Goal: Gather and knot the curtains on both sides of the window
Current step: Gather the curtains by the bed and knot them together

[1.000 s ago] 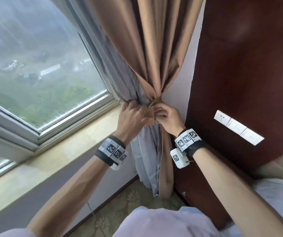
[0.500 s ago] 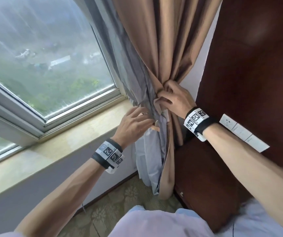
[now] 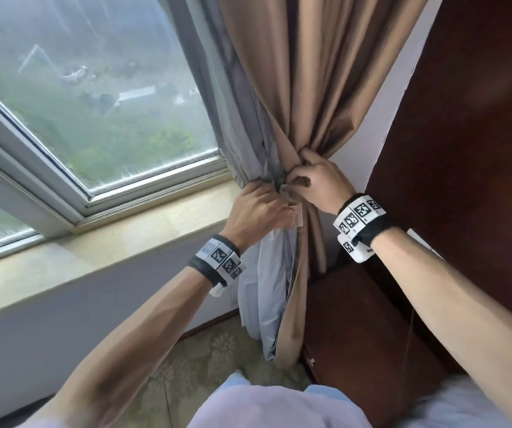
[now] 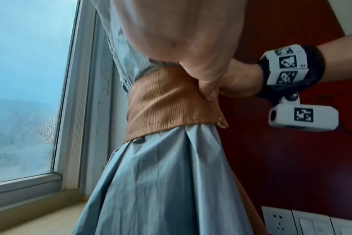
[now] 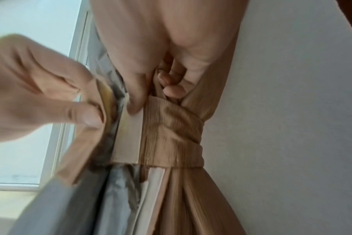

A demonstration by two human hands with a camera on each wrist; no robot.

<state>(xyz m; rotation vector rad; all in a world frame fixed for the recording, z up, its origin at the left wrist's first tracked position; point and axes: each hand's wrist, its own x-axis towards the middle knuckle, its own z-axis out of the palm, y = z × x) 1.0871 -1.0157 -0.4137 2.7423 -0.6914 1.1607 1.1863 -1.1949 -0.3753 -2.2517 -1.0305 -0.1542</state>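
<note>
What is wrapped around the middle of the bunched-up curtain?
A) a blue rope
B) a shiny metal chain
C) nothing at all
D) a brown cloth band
D: a brown cloth band circles the gathered curtain, and the left hand and the right hand each hold it where its ends meet.

No readable text anywhere (the wristbands carry only black-and-white square marker patterns).
</note>
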